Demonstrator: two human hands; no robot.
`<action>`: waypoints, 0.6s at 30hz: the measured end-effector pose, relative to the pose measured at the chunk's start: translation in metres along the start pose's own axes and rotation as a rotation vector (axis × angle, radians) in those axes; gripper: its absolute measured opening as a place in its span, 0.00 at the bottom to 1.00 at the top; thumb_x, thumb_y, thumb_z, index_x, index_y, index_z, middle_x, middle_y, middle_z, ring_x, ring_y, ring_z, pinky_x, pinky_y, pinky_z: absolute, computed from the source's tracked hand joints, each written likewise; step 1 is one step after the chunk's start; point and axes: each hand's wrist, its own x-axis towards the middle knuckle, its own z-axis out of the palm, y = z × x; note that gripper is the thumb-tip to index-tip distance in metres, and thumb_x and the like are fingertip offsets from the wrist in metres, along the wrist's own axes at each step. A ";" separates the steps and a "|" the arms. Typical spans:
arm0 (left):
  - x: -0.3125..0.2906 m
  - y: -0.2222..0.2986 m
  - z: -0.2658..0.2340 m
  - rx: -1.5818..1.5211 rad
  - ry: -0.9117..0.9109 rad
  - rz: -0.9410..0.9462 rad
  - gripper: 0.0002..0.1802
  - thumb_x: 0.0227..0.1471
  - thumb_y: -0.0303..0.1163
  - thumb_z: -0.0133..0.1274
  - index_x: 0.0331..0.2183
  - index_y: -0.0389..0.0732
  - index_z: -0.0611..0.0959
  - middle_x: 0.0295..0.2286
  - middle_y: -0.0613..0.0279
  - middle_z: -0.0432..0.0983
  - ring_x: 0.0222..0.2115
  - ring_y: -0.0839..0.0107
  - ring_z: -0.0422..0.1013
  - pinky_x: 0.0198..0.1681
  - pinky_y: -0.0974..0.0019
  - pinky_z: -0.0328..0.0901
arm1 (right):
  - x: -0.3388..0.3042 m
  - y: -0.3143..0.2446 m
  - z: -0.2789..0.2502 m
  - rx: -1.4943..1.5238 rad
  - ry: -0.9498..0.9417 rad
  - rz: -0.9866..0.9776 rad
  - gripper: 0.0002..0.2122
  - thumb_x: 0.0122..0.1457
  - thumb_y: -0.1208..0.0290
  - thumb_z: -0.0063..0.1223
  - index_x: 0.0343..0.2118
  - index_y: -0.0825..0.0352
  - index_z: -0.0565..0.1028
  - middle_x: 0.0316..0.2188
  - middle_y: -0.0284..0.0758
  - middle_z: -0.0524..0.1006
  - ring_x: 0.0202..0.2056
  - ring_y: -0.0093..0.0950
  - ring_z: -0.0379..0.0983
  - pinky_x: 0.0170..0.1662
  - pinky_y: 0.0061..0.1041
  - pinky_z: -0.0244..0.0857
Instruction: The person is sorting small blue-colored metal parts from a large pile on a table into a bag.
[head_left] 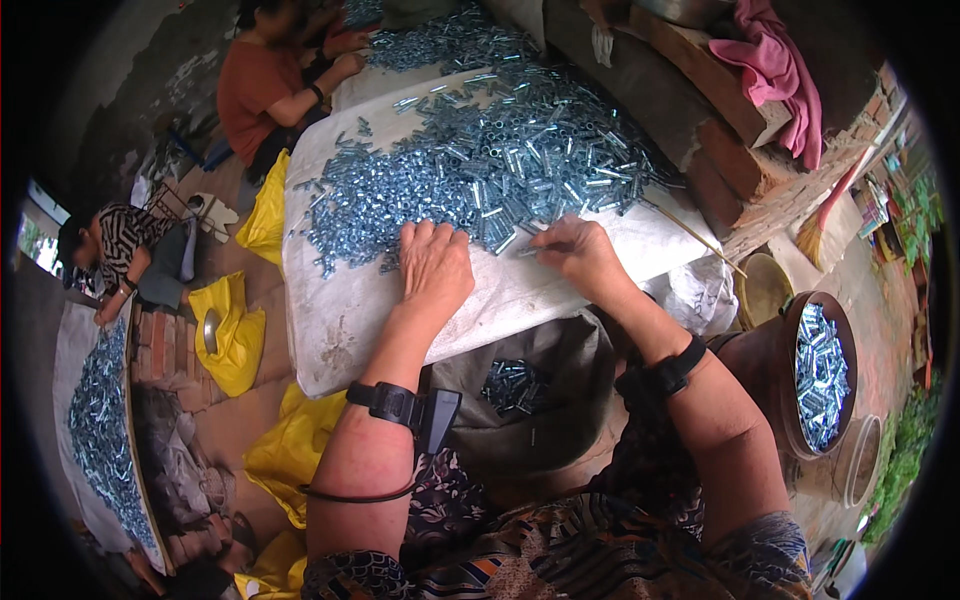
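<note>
A white sheet-covered table (pixel 345 345) bears a wide heap of small shiny bluish metal pieces. Toward the left lie short ring-like pieces (pixel 370 195); longer metal tubes (pixel 600 160) are spread on the right. My left hand (pixel 437 268) rests at the heap's near edge, its fingers curled down among the short pieces. Whatever is under those fingertips is hidden. Beside it, my right hand (pixel 583 260) has thumb and fingers pinched together at a small metal tube (pixel 530 251). Below the table edge, a dark cloth sack (pixel 540 440) holds more metal tubes (pixel 513 387).
At right stands a bucket (pixel 788 400) full of metal tubes, near a clear bucket (pixel 862 460). A thin stick (pixel 697 228) crosses the table's right edge. Yellow bags (pixel 228 335) lie left. Two people work at the far left, one at another heap (pixel 105 440).
</note>
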 end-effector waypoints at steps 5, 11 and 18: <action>0.003 0.003 0.007 0.036 -0.013 -0.017 0.02 0.37 0.26 0.52 0.20 0.39 0.77 0.24 0.58 0.73 0.31 0.62 0.66 0.41 0.58 0.55 | -0.002 0.002 0.013 -0.079 -0.013 -0.118 0.07 0.42 0.83 0.55 0.27 0.70 0.79 0.26 0.40 0.76 0.28 0.32 0.75 0.34 0.25 0.68; 0.004 0.004 0.009 0.035 -0.037 -0.022 0.04 0.38 0.25 0.50 0.21 0.37 0.79 0.25 0.55 0.75 0.32 0.61 0.67 0.44 0.56 0.54 | -0.004 -0.005 0.009 -0.477 -0.029 -0.285 0.08 0.42 0.81 0.57 0.29 0.69 0.78 0.26 0.42 0.76 0.30 0.36 0.75 0.34 0.28 0.68; 0.005 0.010 -0.002 -0.107 0.043 -0.095 0.05 0.36 0.24 0.53 0.23 0.37 0.78 0.25 0.56 0.75 0.31 0.60 0.68 0.42 0.58 0.58 | -0.006 -0.006 0.011 -0.389 -0.003 -0.253 0.09 0.44 0.81 0.58 0.31 0.69 0.79 0.27 0.38 0.78 0.28 0.31 0.75 0.33 0.25 0.67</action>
